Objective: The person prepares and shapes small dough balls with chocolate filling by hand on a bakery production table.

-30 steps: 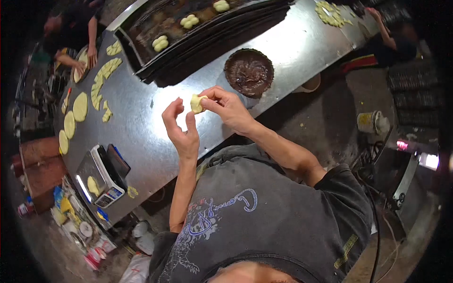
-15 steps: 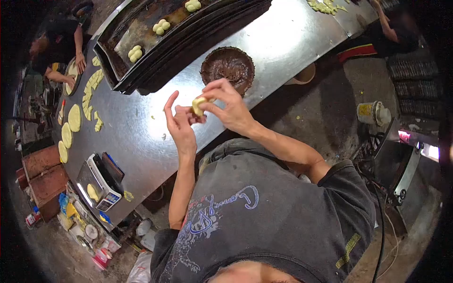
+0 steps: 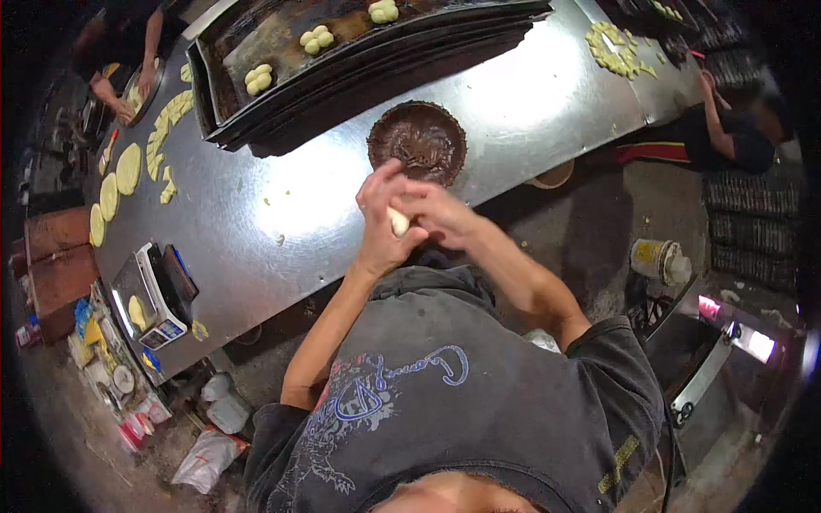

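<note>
A small pale dough piece (image 3: 398, 222) is held between my two hands, over the front edge of the metal table. My left hand (image 3: 381, 224) cups it from the left, with the thumb alongside. From the right, my right hand (image 3: 440, 214) closes on it, and some of its fingers overlap those of my left hand. Just beyond my fingers sits a round pan of dark brown paste (image 3: 419, 141). Dough clusters (image 3: 258, 79) rest on the top tray of a dark stack (image 3: 224, 128) at the back.
Flat dough rounds (image 3: 128, 169) and dough pieces (image 3: 167, 124) lie at the left, near a scale (image 3: 158, 299). A co-worker's hands (image 3: 128, 98) work at the upper left. Another person (image 3: 735, 141) is at the right, near more dough pieces (image 3: 611, 56). A bucket (image 3: 654, 259) stands on the floor.
My hands have come together around the dough, which was stretched between my fingertips before. The view has shifted, so the trays and pan appear farther right.
</note>
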`<action>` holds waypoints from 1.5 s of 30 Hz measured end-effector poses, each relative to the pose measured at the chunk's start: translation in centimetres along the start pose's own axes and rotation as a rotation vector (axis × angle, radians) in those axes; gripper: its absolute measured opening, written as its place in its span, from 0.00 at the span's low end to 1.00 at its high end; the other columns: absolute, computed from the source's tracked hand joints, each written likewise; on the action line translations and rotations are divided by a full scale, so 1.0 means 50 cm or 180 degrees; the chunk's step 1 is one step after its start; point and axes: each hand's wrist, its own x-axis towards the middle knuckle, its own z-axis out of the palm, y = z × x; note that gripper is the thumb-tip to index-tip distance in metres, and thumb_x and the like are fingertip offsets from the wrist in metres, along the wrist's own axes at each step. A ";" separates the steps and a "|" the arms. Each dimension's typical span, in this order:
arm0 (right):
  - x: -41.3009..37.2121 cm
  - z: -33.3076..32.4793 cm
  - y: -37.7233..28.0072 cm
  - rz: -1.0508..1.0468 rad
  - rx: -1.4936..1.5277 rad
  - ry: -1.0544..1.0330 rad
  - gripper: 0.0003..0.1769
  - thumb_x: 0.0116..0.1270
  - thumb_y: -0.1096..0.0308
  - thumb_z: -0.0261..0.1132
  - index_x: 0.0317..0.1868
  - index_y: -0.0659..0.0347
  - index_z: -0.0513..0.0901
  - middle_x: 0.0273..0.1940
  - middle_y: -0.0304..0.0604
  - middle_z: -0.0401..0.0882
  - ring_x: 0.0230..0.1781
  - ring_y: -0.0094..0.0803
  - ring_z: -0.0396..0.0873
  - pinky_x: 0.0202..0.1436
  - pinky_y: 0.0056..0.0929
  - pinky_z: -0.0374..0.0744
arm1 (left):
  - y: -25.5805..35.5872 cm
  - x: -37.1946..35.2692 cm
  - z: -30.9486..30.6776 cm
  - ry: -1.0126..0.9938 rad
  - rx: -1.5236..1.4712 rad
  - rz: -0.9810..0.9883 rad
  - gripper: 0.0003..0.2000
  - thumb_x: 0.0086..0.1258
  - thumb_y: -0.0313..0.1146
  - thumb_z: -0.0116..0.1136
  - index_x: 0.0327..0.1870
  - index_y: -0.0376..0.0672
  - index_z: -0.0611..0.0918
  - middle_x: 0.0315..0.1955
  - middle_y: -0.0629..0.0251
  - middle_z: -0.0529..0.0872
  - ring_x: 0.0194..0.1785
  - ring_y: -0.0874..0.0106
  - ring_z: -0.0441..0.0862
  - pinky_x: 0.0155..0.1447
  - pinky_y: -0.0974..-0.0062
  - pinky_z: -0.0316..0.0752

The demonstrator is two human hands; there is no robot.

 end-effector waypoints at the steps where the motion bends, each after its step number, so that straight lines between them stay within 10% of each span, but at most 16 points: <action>1: 0.020 -0.028 -0.024 -0.0348 -0.0820 -0.0119 0.10 0.73 0.69 0.64 0.51 0.63 0.82 0.42 0.39 0.83 0.41 0.25 0.82 0.42 0.26 0.81 | -0.002 -0.008 -0.010 -0.0300 0.0052 -0.0493 0.47 0.70 0.69 0.53 0.80 0.45 0.54 0.78 0.47 0.56 0.78 0.53 0.56 0.77 0.53 0.53; 7: 0.184 -0.180 -0.071 -0.1721 -0.4715 0.1912 0.08 0.75 0.65 0.61 0.44 0.57 0.84 0.34 0.49 0.86 0.39 0.40 0.85 0.55 0.42 0.73 | -0.103 -0.079 0.025 0.0551 -0.2094 -0.4294 0.43 0.79 0.63 0.44 0.81 0.40 0.48 0.76 0.54 0.63 0.81 0.58 0.54 0.82 0.57 0.43; 9: 0.235 -0.251 -0.020 -0.2567 -0.5485 0.1986 0.07 0.76 0.66 0.56 0.47 0.55 0.81 0.37 0.49 0.86 0.40 0.48 0.84 0.59 0.52 0.64 | -0.132 -0.108 0.032 0.0326 -0.2359 -0.4326 0.42 0.79 0.63 0.44 0.81 0.39 0.50 0.74 0.56 0.68 0.81 0.58 0.55 0.82 0.59 0.42; 14: 0.202 -0.228 -0.004 -0.1783 -0.5592 0.2014 0.07 0.74 0.65 0.59 0.43 0.57 0.82 0.38 0.50 0.86 0.43 0.45 0.85 0.58 0.49 0.71 | -0.135 -0.105 0.044 0.0472 -0.2876 -0.4552 0.40 0.79 0.63 0.44 0.78 0.36 0.61 0.73 0.57 0.71 0.80 0.59 0.58 0.81 0.64 0.45; 24: 0.137 -0.148 -0.066 -0.0926 -0.0563 0.1092 0.10 0.80 0.62 0.58 0.50 0.59 0.81 0.43 0.37 0.84 0.40 0.26 0.79 0.43 0.26 0.77 | -0.043 -0.053 -0.098 0.0151 -0.2110 -0.3212 0.23 0.84 0.42 0.48 0.74 0.40 0.69 0.62 0.58 0.83 0.63 0.68 0.77 0.71 0.69 0.66; 28: 0.112 0.011 -0.016 -0.0423 0.1045 -0.0337 0.15 0.80 0.60 0.57 0.60 0.58 0.78 0.52 0.41 0.84 0.51 0.32 0.80 0.59 0.35 0.76 | 0.001 -0.033 -0.183 -0.0100 -0.1394 -0.2509 0.20 0.83 0.39 0.52 0.67 0.36 0.77 0.55 0.62 0.86 0.55 0.75 0.81 0.62 0.75 0.72; 32: 0.097 0.244 0.039 -0.0683 0.0691 -0.0335 0.27 0.71 0.75 0.63 0.69 0.61 0.68 0.63 0.44 0.76 0.62 0.34 0.75 0.68 0.37 0.74 | 0.022 -0.037 -0.272 0.0538 -0.1172 -0.2195 0.17 0.81 0.37 0.57 0.62 0.35 0.82 0.45 0.66 0.89 0.47 0.78 0.81 0.53 0.79 0.75; 37: 0.150 0.359 0.089 -0.1702 -0.1188 0.0025 0.17 0.75 0.70 0.65 0.61 0.63 0.74 0.46 0.38 0.80 0.45 0.20 0.77 0.48 0.21 0.77 | 0.027 -0.045 -0.383 0.0948 -0.1052 -0.2255 0.18 0.81 0.40 0.58 0.61 0.36 0.83 0.40 0.68 0.88 0.44 0.79 0.80 0.50 0.78 0.76; 41: 0.145 0.413 0.088 -0.0791 -0.1466 -0.0307 0.09 0.78 0.64 0.65 0.49 0.60 0.77 0.35 0.31 0.78 0.26 0.14 0.71 0.29 0.14 0.69 | 0.049 -0.047 -0.456 0.1047 -0.1730 -0.1997 0.15 0.80 0.38 0.59 0.56 0.37 0.86 0.47 0.68 0.82 0.41 0.80 0.77 0.45 0.80 0.74; 45: 0.171 0.409 0.063 -0.0258 -0.1102 -0.0443 0.14 0.76 0.61 0.67 0.51 0.62 0.79 0.33 0.33 0.78 0.30 0.19 0.74 0.35 0.20 0.73 | 0.033 -0.068 -0.521 0.0807 -0.1361 -0.1794 0.11 0.77 0.35 0.62 0.52 0.39 0.87 0.46 0.71 0.80 0.40 0.82 0.74 0.43 0.82 0.70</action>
